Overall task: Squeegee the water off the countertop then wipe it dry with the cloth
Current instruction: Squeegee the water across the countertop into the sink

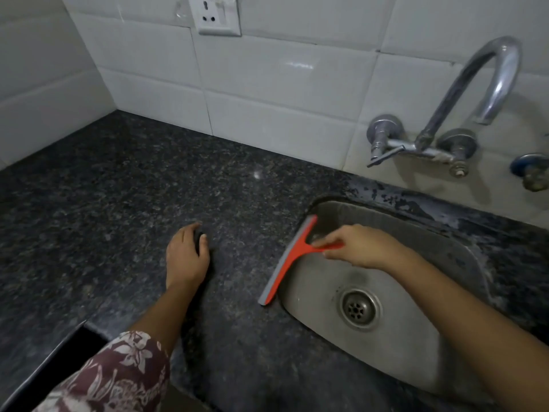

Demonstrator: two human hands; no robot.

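Note:
A red squeegee with a grey rubber blade lies along the left rim of the steel sink, its blade at the edge of the dark speckled granite countertop. My right hand reaches over the sink basin and grips the squeegee's red handle. On the countertop to the left, my left hand rests flat, fingers slightly apart, holding nothing. No cloth is in view.
A chrome wall tap with a curved spout hangs over the sink's far side. White tiled walls meet at the back left corner, with a socket above. The counter's front edge drops off at lower left.

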